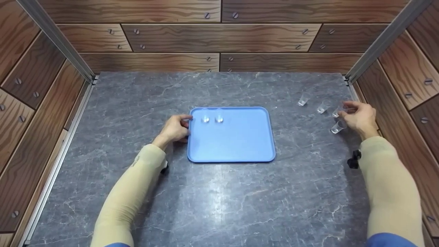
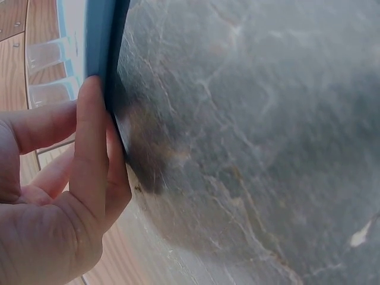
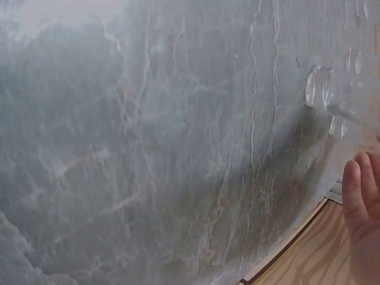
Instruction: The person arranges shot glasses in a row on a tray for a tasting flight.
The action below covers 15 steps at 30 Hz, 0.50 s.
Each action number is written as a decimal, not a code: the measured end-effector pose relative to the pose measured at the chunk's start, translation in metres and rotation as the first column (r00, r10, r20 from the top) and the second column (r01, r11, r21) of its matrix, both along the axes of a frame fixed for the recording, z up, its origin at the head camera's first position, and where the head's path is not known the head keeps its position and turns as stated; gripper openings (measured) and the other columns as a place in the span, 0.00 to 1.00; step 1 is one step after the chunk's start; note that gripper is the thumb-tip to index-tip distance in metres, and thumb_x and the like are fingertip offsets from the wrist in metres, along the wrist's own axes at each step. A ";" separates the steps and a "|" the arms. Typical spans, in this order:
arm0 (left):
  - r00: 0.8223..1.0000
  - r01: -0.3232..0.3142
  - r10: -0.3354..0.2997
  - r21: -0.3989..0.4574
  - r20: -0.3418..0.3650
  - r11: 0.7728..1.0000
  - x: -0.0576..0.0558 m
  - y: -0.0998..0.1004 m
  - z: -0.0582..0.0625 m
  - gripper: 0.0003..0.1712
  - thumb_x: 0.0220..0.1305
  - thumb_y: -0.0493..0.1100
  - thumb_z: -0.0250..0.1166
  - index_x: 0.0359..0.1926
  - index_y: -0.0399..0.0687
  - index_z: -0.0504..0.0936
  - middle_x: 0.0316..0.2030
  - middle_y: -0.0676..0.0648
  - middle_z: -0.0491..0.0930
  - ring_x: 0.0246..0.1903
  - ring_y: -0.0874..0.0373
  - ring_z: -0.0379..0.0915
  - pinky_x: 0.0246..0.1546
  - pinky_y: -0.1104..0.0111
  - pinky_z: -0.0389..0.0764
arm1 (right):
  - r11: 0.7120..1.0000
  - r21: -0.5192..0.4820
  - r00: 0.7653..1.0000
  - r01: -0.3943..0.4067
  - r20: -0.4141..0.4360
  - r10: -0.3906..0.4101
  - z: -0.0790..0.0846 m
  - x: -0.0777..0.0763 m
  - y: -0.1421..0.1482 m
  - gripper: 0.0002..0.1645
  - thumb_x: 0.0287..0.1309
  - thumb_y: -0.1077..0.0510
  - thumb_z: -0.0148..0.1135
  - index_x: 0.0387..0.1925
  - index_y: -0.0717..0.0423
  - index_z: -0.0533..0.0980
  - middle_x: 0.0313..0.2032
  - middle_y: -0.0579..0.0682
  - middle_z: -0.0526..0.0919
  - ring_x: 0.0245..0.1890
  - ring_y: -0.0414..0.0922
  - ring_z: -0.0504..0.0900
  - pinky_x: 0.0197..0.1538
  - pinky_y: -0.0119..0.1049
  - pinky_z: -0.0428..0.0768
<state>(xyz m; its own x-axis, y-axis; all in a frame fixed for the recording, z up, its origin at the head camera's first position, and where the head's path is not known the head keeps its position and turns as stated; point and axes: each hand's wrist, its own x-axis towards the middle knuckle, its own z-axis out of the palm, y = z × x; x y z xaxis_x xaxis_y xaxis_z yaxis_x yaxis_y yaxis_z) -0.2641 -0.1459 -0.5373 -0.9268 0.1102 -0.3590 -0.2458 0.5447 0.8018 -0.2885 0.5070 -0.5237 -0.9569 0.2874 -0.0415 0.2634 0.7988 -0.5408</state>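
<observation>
My left hand [image 1: 176, 128] is at the left edge of a blue rectangular tray [image 1: 236, 140], its fingertips touching the rim. In the left wrist view a straight finger [image 2: 91, 136] lies along the tray's outer wall [image 2: 104, 47]. Two small clear glasses, one [image 1: 205, 117] beside the other [image 1: 218, 117], stand upright near the tray's back left corner. Far right, my right hand [image 1: 360, 116] has its thumb and forefinger around a clear shot glass [image 1: 335, 113], partly hidden by them; I cannot tell whether they pinch it.
Near the right hand stand more clear glasses: one nearer me [image 1: 337, 127], one to its left [image 1: 322, 107] and one farther back [image 1: 303, 100]. Grey marbled table [image 1: 219, 192] lies under everything. Wood-patterned walls [image 1: 219, 37] and metal rails [image 1: 60, 37] bound it.
</observation>
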 end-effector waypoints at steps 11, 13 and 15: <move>1.000 -0.002 0.002 -0.002 0.005 1.000 0.000 0.000 0.000 0.44 0.62 0.24 0.63 0.80 0.49 0.78 0.51 0.42 0.79 0.40 0.54 0.82 0.38 0.63 1.00 | 1.000 -0.011 0.995 0.003 -0.097 -0.004 0.012 0.003 -0.006 0.32 0.72 0.50 0.73 0.72 0.58 0.82 0.61 0.57 0.93 0.31 0.10 0.69 0.43 0.11 0.70; 1.000 -0.002 0.002 0.000 0.006 1.000 0.000 0.000 0.000 0.44 0.61 0.23 0.63 0.79 0.49 0.78 0.50 0.43 0.79 0.39 0.54 0.82 0.37 0.63 1.00 | 1.000 -0.014 0.991 0.007 -0.130 -0.008 0.017 0.003 -0.010 0.31 0.71 0.50 0.75 0.71 0.56 0.84 0.56 0.47 0.95 0.33 0.11 0.70 0.44 0.11 0.70; 1.000 -0.001 0.001 0.001 -0.001 1.000 0.000 0.000 0.000 0.44 0.61 0.23 0.63 0.79 0.48 0.79 0.50 0.43 0.79 0.39 0.55 0.82 0.37 0.64 1.00 | 1.000 -0.021 0.984 0.007 -0.178 -0.011 0.023 0.004 -0.014 0.30 0.69 0.50 0.76 0.69 0.55 0.85 0.46 0.31 0.93 0.35 0.12 0.70 0.44 0.11 0.70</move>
